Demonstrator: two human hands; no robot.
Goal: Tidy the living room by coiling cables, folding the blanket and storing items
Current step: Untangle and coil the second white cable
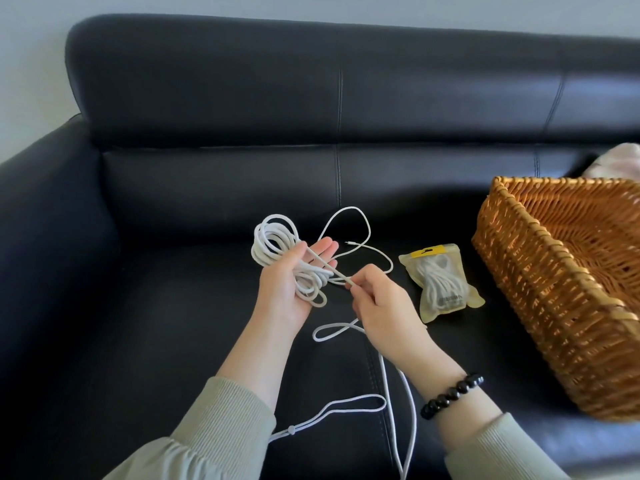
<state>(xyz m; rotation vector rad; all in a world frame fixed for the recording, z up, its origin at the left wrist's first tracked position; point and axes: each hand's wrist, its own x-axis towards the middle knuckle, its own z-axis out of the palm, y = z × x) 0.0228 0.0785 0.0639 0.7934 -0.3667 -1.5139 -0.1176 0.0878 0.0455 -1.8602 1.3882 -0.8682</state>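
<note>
**Cable Coiling: Current State**

The left hand (294, 285) is held palm up above the middle of the sofa (173, 306) seat. Its fingers (325, 247) are extended and nearly straight. The coiled part of the white cable (273, 244) lies across the palm, and the thumb rests over the loops and pins them.

The right hand (377, 299) is just beside the left hand. Its thumb and fingers are curled and pinch a single strand of the cable. The strand runs taut from the pinch point up to the left palm.

The uncoiled cable lies loose on the seat. One loop lies behind the hands toward the backrest, and its connector tip is visible there. Further loops trail toward the front edge of the seat, under both forearms.

A yellow-edged pouch (441, 282) containing another white cable lies flat on the seat, right of the hands. A wicker basket (519, 271) stands toward the seat's right end, near the pouch but apart from it. Pale fabric (620, 161) shows behind the basket. A dark bead bracelet (450, 394) sits on the right wrist.
</note>
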